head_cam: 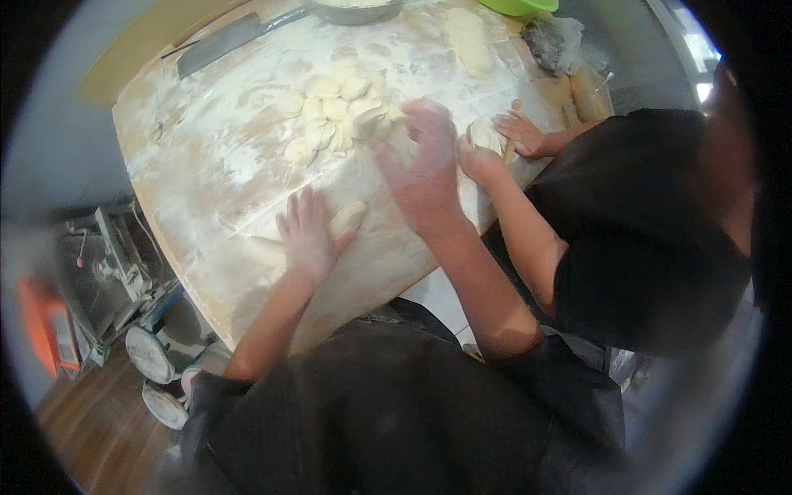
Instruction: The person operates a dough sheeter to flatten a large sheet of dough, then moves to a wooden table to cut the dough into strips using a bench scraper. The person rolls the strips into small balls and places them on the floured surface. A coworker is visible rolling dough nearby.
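On the floured wooden work table, my left hand lies flat, palm down, on a long piece of dough that shows on both sides of it. My right hand is blurred and raised over the table, its fingers apart and bent. Just left of its fingertips is a pile of small flattened dough pieces. Whether it touches a piece at the pile's right edge cannot be told.
A co-worker at the right has both hands at a dough round and a rolling pin. A broad-bladed cleaver, a metal bowl, a flat dough strip, a green bowl and a plastic bag lie along the far side.
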A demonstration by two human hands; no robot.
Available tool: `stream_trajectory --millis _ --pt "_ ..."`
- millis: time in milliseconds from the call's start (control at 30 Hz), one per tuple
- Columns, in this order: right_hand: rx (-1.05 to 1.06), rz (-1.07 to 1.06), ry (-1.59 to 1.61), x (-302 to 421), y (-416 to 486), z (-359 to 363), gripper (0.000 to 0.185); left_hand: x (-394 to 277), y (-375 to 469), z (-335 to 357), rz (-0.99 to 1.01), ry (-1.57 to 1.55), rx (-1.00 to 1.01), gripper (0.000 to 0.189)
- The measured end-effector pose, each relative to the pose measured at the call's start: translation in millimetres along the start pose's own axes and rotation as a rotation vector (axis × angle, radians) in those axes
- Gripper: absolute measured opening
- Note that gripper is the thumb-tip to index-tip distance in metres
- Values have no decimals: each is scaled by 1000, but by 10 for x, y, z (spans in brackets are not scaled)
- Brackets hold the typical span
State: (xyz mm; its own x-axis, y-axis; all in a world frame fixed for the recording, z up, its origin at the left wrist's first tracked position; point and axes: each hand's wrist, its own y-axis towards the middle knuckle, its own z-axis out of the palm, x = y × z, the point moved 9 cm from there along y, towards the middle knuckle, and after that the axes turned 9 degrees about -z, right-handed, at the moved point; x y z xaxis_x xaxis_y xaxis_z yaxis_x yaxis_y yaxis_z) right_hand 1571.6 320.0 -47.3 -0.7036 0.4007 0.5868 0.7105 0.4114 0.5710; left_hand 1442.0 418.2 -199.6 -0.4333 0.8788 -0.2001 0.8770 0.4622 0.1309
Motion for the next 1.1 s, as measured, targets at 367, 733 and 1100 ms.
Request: stream_trajectory --millis 367,733,1100 --pt "374 627 109 -995 -2012 473 24 -114 -504 381 -72 -508 587 40" --pt "462 685 202 -683 -1879 632 31 -382 -338 373 -108 -627 687 35" --pt "766 866 401 -426 -1612 688 39 -403 -134 493 6 -251 543 20"
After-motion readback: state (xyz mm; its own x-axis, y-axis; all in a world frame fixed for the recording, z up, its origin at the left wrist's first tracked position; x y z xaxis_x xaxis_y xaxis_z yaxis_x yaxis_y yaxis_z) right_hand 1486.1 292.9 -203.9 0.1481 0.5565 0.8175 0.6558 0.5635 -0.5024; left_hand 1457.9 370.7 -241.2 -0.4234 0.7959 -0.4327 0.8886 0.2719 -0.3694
